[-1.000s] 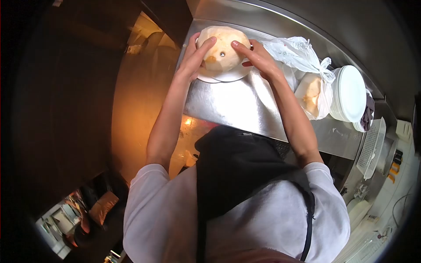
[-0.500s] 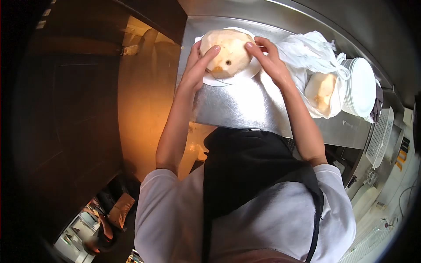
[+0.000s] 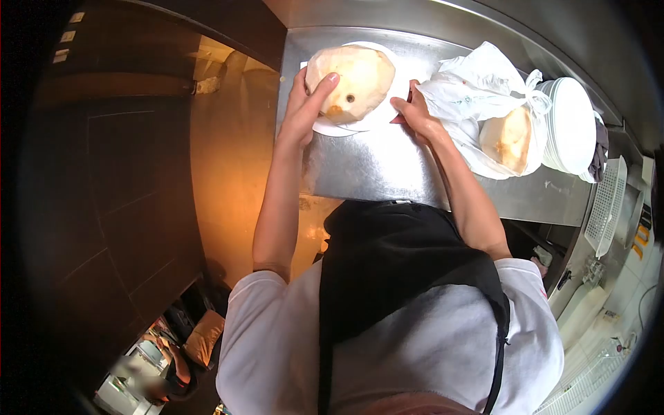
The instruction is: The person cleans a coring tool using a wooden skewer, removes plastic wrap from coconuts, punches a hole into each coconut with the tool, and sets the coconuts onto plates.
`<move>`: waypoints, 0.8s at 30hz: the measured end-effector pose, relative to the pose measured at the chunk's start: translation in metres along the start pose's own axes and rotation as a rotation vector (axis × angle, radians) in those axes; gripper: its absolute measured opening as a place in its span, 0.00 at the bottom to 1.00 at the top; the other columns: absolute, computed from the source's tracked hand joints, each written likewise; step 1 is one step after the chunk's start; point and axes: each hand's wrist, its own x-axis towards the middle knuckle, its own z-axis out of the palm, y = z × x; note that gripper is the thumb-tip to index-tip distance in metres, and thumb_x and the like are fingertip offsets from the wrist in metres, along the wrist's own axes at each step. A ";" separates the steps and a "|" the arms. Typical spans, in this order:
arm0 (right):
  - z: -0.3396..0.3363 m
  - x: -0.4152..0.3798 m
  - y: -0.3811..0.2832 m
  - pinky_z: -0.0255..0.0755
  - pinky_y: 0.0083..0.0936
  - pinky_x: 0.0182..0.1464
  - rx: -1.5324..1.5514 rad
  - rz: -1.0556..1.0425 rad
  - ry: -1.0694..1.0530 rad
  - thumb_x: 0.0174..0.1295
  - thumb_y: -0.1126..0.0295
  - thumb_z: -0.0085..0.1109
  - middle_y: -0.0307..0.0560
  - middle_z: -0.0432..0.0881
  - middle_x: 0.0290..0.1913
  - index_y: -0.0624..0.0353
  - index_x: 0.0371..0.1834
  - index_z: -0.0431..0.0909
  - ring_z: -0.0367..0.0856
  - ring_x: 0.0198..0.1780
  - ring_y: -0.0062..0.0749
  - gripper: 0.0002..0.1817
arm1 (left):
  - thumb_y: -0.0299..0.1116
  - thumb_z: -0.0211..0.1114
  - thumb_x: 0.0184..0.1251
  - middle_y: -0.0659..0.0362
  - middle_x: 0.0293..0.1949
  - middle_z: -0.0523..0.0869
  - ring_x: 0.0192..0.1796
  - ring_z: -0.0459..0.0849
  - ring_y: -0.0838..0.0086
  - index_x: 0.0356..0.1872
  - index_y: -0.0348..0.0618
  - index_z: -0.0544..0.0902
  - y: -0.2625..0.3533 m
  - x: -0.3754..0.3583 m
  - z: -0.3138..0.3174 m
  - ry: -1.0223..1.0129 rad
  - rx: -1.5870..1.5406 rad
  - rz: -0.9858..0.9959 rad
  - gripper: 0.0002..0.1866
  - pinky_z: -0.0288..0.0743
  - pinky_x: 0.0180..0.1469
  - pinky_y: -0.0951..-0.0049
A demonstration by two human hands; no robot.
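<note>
Near the worktop's (image 3: 346, 162) far left corner, we are steadying the pale fruit (image 3: 360, 75) on its plate (image 3: 402, 76), our left hand (image 3: 300, 116) hugging it, our right hand (image 3: 420, 118) half open beside the plate.

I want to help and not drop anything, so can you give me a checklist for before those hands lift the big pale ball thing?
1. Left hand on the pale ball: ok, its thumb is on top.
2. Right hand on the ball too: not ok, it's off to the side.
3. White plate around the ball's base: ok, it shows at the side.
4. Little hole in sight: ok.
5. Ball sitting firmly: cannot tell, its underside is hidden.
</note>
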 end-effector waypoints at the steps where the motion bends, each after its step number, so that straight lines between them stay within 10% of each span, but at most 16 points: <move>1: 0.002 0.000 0.003 0.86 0.29 0.32 -0.013 -0.025 0.030 0.62 0.76 0.57 0.58 0.73 0.45 0.70 0.53 0.63 0.82 0.41 0.40 0.19 | 0.44 0.73 0.62 0.44 0.61 0.74 0.63 0.75 0.64 0.69 0.26 0.58 0.000 0.000 -0.001 -0.003 -0.006 -0.009 0.45 0.69 0.65 0.69; 18: 0.003 -0.051 -0.032 0.88 0.32 0.36 0.627 -0.039 -0.031 0.59 0.85 0.52 0.54 0.80 0.43 0.62 0.52 0.59 0.87 0.38 0.37 0.19 | 0.50 0.53 0.77 0.49 0.59 0.78 0.57 0.80 0.65 0.70 0.37 0.63 0.039 -0.036 -0.019 0.061 -0.097 0.091 0.31 0.83 0.50 0.64; 24: -0.005 -0.055 -0.031 0.88 0.27 0.34 0.587 -0.075 0.002 0.58 0.84 0.54 0.53 0.81 0.44 0.63 0.51 0.61 0.87 0.37 0.34 0.19 | 0.44 0.67 0.65 0.50 0.50 0.86 0.51 0.85 0.60 0.59 0.38 0.74 -0.037 -0.006 -0.074 0.458 0.688 0.001 0.27 0.79 0.48 0.63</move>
